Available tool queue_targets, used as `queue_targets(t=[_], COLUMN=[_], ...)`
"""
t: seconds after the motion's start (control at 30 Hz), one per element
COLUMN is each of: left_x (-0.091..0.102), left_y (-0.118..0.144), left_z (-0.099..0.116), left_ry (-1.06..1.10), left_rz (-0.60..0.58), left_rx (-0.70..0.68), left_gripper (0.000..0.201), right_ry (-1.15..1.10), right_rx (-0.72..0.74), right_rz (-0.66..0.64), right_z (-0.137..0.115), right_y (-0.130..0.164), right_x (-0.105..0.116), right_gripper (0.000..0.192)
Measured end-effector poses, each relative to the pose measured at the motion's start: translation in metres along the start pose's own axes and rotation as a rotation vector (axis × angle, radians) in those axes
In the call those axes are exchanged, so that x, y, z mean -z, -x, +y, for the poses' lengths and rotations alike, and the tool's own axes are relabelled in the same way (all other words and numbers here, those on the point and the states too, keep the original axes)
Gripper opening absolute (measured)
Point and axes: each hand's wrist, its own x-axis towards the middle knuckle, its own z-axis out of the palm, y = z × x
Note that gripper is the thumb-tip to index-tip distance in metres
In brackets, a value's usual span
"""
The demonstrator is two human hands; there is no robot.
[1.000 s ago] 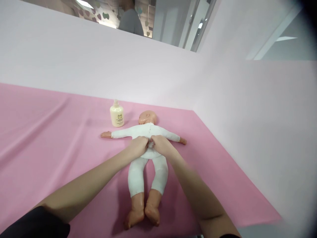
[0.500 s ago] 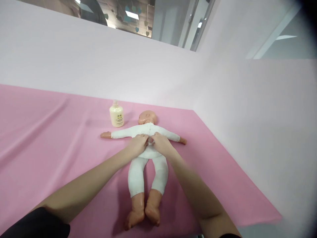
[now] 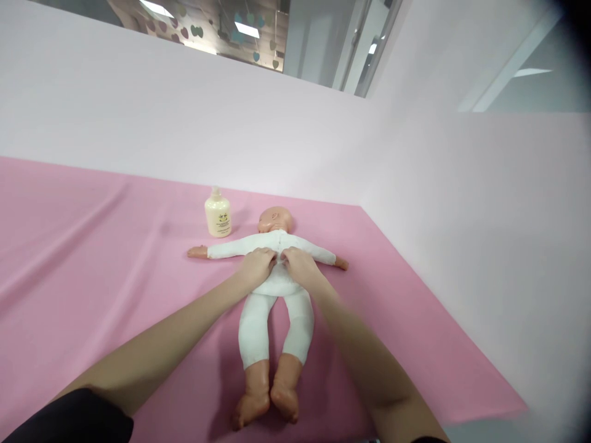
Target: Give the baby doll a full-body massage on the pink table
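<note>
A baby doll (image 3: 276, 218) lies on its back, arms spread and head turned to the left, feet towards me. It wears a white outfit (image 3: 279, 285) with a line down the middle of the chest. At the belly, my left hand (image 3: 258, 267) has its fingers curled closed on the front of the outfit. Opposite it, my right hand (image 3: 299, 266) is closed on the cloth too, with a narrow gap between the two hands. My fingertips and the exact spot they pinch are partly hidden.
A pale yellow pump bottle (image 3: 218, 215) stands beyond the doll's arm on the left. Underneath is a pink padded mat (image 3: 115, 264) with creases on its left side. White walls (image 3: 184, 123) rise behind and to the right.
A pinkish patch between my hands no longer shows; white cloth is there now. My hands have barely shifted. The doll and bottle have stayed in place.
</note>
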Motion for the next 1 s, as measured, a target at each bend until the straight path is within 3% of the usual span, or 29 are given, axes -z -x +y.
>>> queue_targets(t=[0.23,0.4,0.57,0.7,1.0], left_x=[-0.002,-0.008,-0.011,-0.013,-0.018], left_y=[-0.001,-0.006,-0.008,-0.010,-0.012], left_z=[-0.003,-0.014,-0.018,-0.021,-0.025], left_ry=[-0.079,-0.011,0.074,0.126,0.005], left_rz=[0.073,0.097,0.133,0.155,0.163], left_rx=[-0.008,-0.075,-0.029,-0.039,-0.090], left_gripper=[0.021,0.019,0.014,0.020,0.025], right_ry=[0.009,-0.014,-0.054,-0.121,-0.127], right_rx=[0.012,0.050,0.036,0.002,0.070], right_rz=[0.066,0.073,0.119,0.168,0.276], right_z=[0.004,0.009,0.014,0.017,0.024], right_y=[-0.005,-0.009,-0.013,-0.015,-0.020], right_x=[-0.004,-0.010,-0.015,-0.019,-0.027], right_gripper=[0.024,0.024,0.021,0.022,0.022])
